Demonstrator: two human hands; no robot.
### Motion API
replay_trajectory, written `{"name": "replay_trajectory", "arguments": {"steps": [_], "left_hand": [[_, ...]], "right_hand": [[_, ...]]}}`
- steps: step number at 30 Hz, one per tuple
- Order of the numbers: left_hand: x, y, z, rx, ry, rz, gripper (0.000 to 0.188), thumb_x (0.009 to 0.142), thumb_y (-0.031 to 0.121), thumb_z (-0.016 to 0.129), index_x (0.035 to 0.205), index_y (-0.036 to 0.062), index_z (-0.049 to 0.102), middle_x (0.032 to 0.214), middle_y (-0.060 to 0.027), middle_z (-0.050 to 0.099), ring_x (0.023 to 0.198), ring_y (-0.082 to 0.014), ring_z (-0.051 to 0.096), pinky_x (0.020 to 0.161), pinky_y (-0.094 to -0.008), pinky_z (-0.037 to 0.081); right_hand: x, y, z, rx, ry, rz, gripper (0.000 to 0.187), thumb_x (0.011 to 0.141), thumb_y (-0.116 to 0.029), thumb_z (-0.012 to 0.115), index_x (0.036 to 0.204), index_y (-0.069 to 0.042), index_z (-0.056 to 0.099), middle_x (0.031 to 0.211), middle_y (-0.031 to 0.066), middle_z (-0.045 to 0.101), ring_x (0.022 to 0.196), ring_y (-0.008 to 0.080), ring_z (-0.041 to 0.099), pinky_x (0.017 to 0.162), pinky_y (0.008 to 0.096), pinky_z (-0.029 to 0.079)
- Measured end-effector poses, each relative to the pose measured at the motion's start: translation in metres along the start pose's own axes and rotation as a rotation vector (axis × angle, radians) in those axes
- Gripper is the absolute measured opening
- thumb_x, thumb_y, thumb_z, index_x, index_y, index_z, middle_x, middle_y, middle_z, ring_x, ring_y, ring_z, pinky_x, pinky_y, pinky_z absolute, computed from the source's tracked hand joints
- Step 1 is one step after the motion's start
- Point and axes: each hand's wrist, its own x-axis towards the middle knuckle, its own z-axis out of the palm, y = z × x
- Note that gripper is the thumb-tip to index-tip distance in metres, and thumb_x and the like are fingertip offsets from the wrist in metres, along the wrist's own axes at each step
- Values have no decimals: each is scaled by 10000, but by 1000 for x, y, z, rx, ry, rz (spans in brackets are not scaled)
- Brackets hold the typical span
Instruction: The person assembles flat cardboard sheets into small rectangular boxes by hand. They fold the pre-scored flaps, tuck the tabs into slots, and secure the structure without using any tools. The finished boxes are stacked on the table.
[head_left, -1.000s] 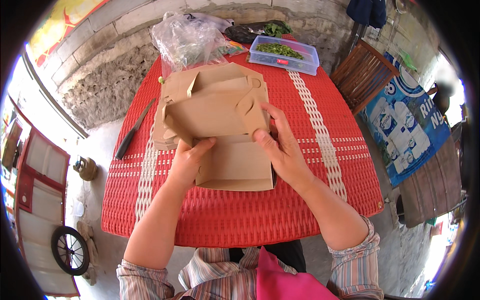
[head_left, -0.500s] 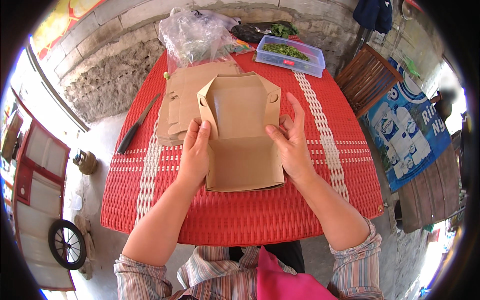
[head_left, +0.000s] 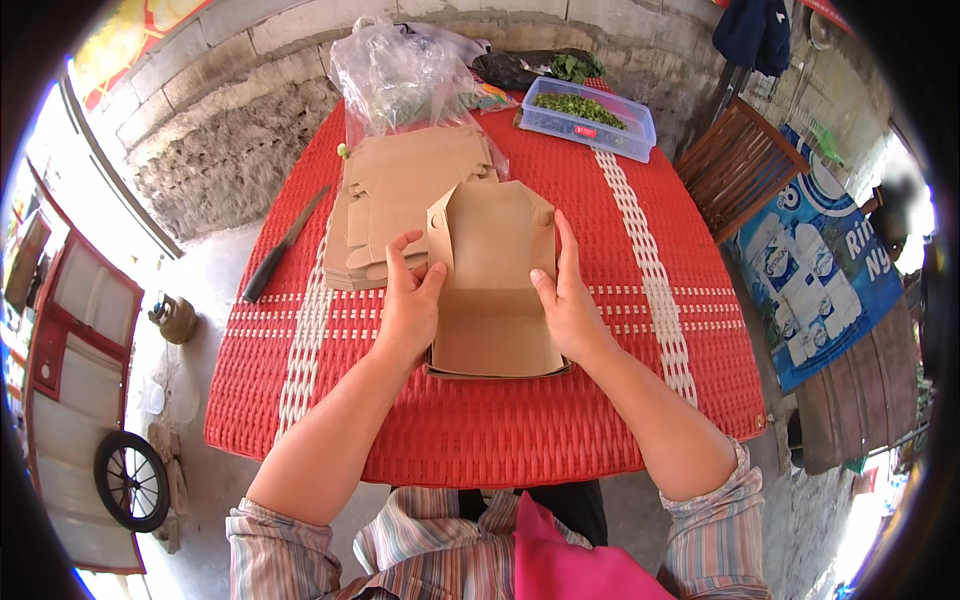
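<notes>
brown cardboard box [head_left: 498,330] seemed mid-shaping, lid [head_left: 495,235] toward twelve o'clock; right hand [head_left: 576,312] pinched it, left hand [head_left: 408,312] flanked it, grip unclear; closing likely needed even pressure.

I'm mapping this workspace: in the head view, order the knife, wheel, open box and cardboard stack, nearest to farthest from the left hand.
1. Open box: against the left hand.
2. Cardboard stack: just beyond the hand.
3. Knife: left of the stack.
4. Wheel: far left, off the table.

Bright daylight, apparently from both sides, glares white near the warped, black-rimmed edges.
</notes>
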Motion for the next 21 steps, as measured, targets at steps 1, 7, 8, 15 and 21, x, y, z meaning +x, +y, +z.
{"name": "replay_trajectory", "arguments": {"steps": [1, 7, 8, 15, 21], "left_hand": [[0, 0, -1, 12, -2, 0, 470, 1021, 91, 501, 1430, 151, 278, 1117, -106, 645, 988, -138, 593, 844, -288, 473], [-2, 10, -7, -292, -67, 16, 444, 1032, 144, 479, 1436, 141, 295, 1089, -85, 627, 1003, -157, 588, 868, -324, 471], [-3, 14, -7, -318, -70, 43, 430, 1032, 149, 477, 1430, 137, 314, 1089, -86, 623, 1011, -160, 586, 880, -331, 469], [35, -9, -37, 964, 159, 612, 374, 950, 185, 603, 1298, 67, 533, 1252, -102, 616, 1221, -278, 557, 1079, -461, 356], [39, -22, -35, 1239, 136, 502, 478, 953, 303, 619, 1390, 122, 546, 1469, -68, 511, 1408, -254, 417, 1203, -483, 182]], "right_hand": [[1, 1, -1, 32, 1, 26, 735, 1019, -47, 467, 1576, -116, -7, 1512, 263, 337, 1361, 326, 439, 1101, 410, 372], [13, -13, -26, 515, 30, 202, 698, 956, 5, 539, 1562, -156, 230, 1206, 185, 609, 1092, 222, 605, 970, 349, 466], [19, -7, -35, 481, 58, 132, 694, 949, 18, 535, 1556, -155, 246, 1211, 181, 608, 1098, 222, 602, 967, 350, 469], [43, 46, -103, 469, 680, 13, 464, 982, 40, 443, 1410, -124, 516, 1259, 132, 596, 1145, 195, 576, 982, 336, 470], [51, 100, -131, 316, 711, 70, 382, 1017, 4, 410, 1306, -95, 639, 1357, 123, 509, 1177, 179, 537, 1004, 307, 442]]}}
